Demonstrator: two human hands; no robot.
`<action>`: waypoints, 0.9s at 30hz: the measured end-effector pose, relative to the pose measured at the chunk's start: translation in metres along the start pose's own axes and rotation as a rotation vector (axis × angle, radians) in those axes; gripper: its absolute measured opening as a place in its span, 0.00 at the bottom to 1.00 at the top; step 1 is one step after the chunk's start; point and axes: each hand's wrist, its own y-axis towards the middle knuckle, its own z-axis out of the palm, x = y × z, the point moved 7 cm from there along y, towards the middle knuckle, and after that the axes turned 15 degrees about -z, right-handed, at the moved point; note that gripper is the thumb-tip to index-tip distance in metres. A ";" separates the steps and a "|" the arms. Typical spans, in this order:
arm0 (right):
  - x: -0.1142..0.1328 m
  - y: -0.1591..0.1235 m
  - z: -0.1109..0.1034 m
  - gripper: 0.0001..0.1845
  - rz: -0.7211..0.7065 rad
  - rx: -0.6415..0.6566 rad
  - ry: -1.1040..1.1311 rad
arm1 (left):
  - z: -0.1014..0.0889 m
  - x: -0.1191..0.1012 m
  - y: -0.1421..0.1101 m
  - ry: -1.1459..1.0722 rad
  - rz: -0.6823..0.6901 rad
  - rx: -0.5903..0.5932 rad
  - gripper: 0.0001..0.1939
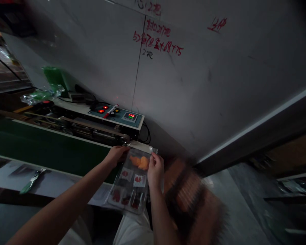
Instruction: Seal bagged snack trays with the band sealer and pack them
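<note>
A clear plastic bag (129, 182) hangs between my two hands over my lap, at the right end of a sealing machine. Inside it show orange pieces, white sachets with red print and a tray with dark red contents. My left hand (117, 154) grips the bag's top left corner, fingers closed. At the top right edge, my right hand (156, 166) pinches the bag. The top edge of the bag lies close to the machine's right end; I cannot tell whether they touch. The machine's green conveyor belt (53, 146) runs left of my left hand.
Lit red switches and a digital display (131, 116) are on the control panel (117, 115), with a red marker (111, 111) lying across it. A green-handled tool (32, 182) lies before the belt. Blurred brown boxes (191, 197) stand at right. Behind is a wall (181, 78) with handwriting.
</note>
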 end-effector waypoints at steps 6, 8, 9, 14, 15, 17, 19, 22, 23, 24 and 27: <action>-0.003 0.000 0.017 0.19 0.052 -0.011 -0.023 | -0.010 -0.004 0.003 -0.042 0.043 -0.074 0.14; -0.002 -0.001 0.024 0.20 0.061 -0.002 -0.009 | -0.015 -0.005 0.004 -0.051 0.051 -0.091 0.14; 0.000 -0.001 0.027 0.20 0.059 -0.001 -0.001 | -0.018 -0.006 0.005 -0.055 0.054 -0.099 0.14; 0.010 -0.004 0.039 0.19 0.041 -0.017 0.011 | -0.031 -0.010 0.006 -0.065 0.070 -0.127 0.15; 0.012 -0.005 0.040 0.18 0.037 -0.019 0.009 | -0.033 -0.010 0.007 -0.065 0.074 -0.128 0.15; 0.016 -0.005 0.041 0.18 0.026 -0.022 0.004 | -0.037 -0.011 0.007 -0.063 0.084 -0.128 0.14; 0.018 -0.004 0.042 0.16 0.012 -0.026 -0.010 | -0.042 -0.013 0.007 -0.060 0.093 -0.139 0.14; 0.025 -0.004 0.047 0.14 -0.006 -0.055 -0.035 | -0.052 -0.015 0.008 -0.053 0.099 -0.169 0.13; 0.028 -0.005 0.052 0.13 -0.006 -0.068 -0.039 | -0.055 -0.017 0.009 -0.050 0.101 -0.181 0.12; 0.032 -0.006 0.060 0.13 -0.002 -0.081 -0.037 | -0.060 -0.020 0.010 -0.047 0.105 -0.195 0.12; 0.048 -0.011 0.087 0.10 0.026 -0.088 0.007 | -0.078 -0.031 0.006 -0.040 0.118 -0.255 0.12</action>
